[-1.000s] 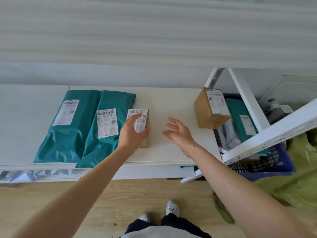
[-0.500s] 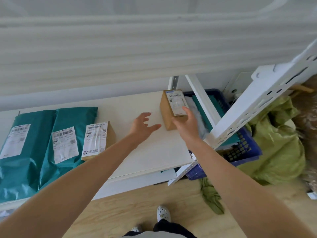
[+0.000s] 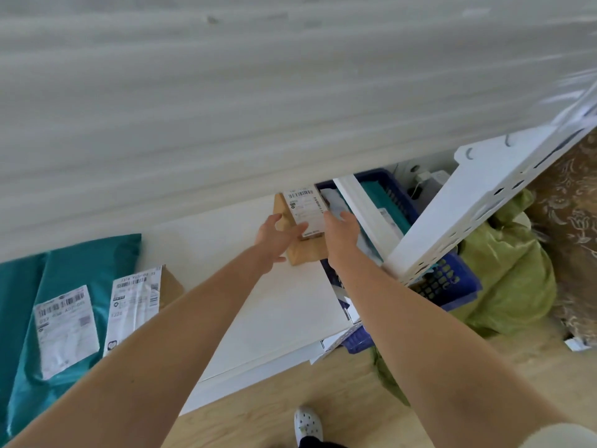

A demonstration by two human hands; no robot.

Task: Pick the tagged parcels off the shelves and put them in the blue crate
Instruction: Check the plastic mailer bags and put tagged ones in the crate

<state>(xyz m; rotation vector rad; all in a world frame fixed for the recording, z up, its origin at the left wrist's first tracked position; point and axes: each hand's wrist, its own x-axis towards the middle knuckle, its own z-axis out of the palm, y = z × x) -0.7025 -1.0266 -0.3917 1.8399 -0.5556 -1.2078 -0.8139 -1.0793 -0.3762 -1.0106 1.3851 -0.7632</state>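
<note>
Cardboard parcel (image 3: 307, 218) is gripped by left hand (image 3: 274, 236) and right hand (image 3: 342, 232) beside the part-filled blue crate (image 3: 452, 286); 3 more wait on the shelf (image 3: 274, 305).

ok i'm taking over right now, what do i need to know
Left hand grips the labelled cardboard box from its left. Right hand lies against its right side, grip unclear.
The box sits at the right end of the shelf, beside the blue crate.
Done: a teal parcel is in the crate.
Left: crate this box, then the small box and teal mailers further left.
</note>
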